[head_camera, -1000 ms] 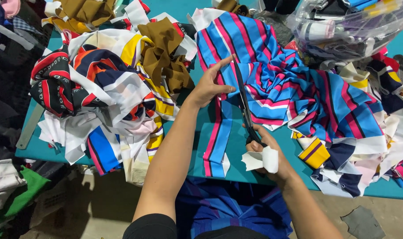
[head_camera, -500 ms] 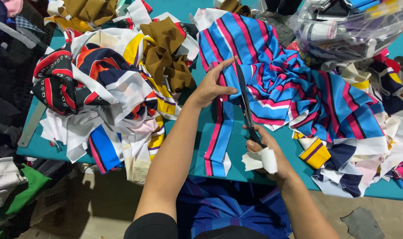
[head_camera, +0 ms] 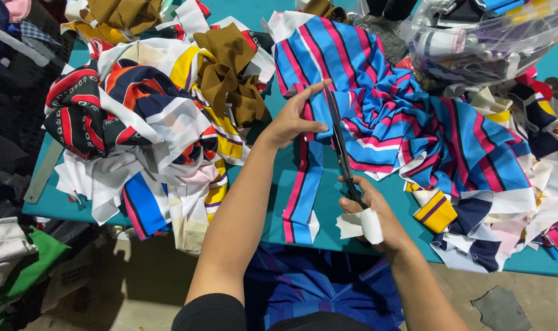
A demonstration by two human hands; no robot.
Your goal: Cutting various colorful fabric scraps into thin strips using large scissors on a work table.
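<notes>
Item: striped fabric (head_camera: 407, 132), blue with pink, white and black stripes, lying bunched on the teal table (head_camera: 273, 202), right of centre, its near left edge drawn out flat toward the person. Left hand (head_camera: 294, 119): fingers closed in a pinch on that edge, thumb on top, holding the cloth just to the left of the scissor blades. A narrow strip (head_camera: 300, 190) of the same cloth hangs down from under this hand, flat on the table and reaching its near edge. Right hand (head_camera: 371, 214): closed around the handles of dark scissors (head_camera: 340, 147), a white wrapping on one finger; the blades point away from the person and lie into the cloth, right beside the left fingertips. Left of the hands: a heap of mixed fabric scraps (head_camera: 144, 122) in white, navy, red, yellow and brown. Far right: a clear plastic bag (head_camera: 493, 37) of further pieces.
</notes>
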